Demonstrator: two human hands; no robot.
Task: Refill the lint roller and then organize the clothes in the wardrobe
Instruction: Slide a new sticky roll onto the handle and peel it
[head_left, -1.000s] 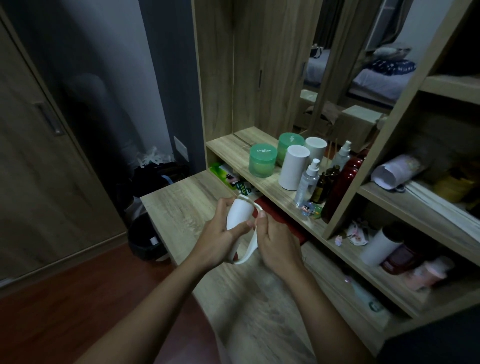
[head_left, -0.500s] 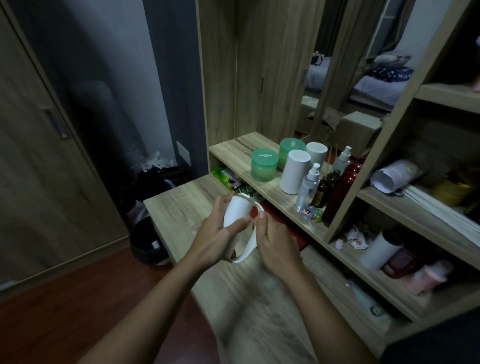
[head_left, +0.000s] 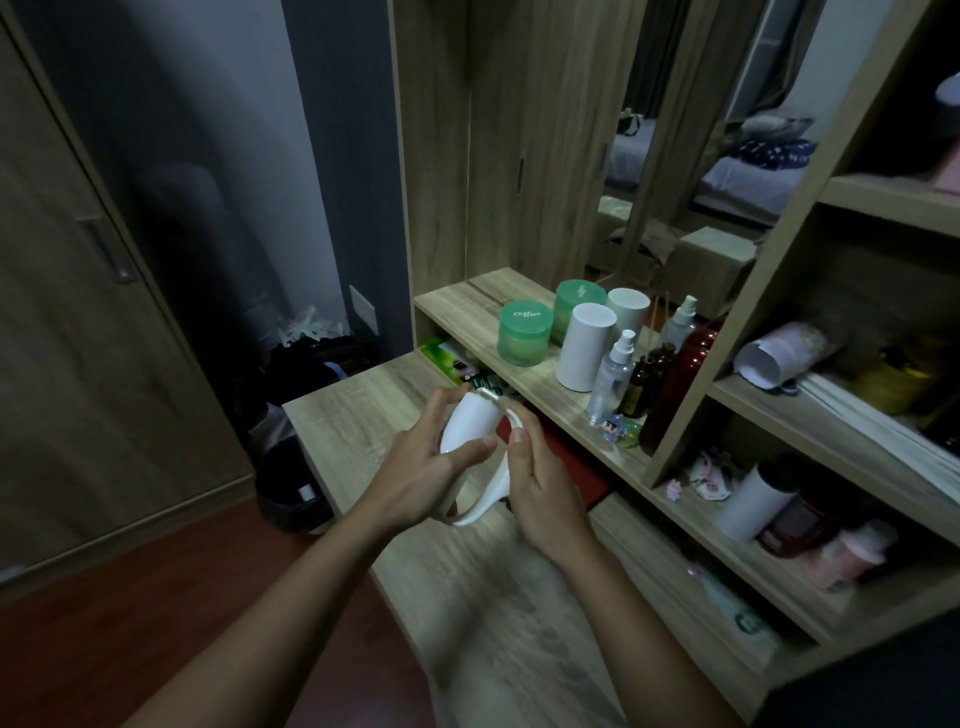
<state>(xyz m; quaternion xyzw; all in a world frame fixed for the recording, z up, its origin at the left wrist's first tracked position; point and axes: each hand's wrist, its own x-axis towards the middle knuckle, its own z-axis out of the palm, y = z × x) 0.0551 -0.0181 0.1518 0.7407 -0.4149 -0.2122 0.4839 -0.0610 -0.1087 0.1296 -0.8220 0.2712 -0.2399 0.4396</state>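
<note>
Currently mid-refill; roller (head_left: 470, 423) held above the desk (head_left: 498, 613), near its back edge; left hand (head_left: 431, 467) curled round the white drum, thumb across it; right hand (head_left: 545, 493) pinches the handle (head_left: 475, 514). Judgement: steady the handle; slide the drum straight along the axle; twisting may jam it.

White lint roller (head_left: 470, 428) held tilted above the desk.

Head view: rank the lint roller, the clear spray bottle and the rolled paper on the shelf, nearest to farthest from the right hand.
1. lint roller: held by the right hand, at its handle.
2. clear spray bottle: ahead and right, standing on the ledge.
3. rolled paper: far right, lying on its side.
</note>
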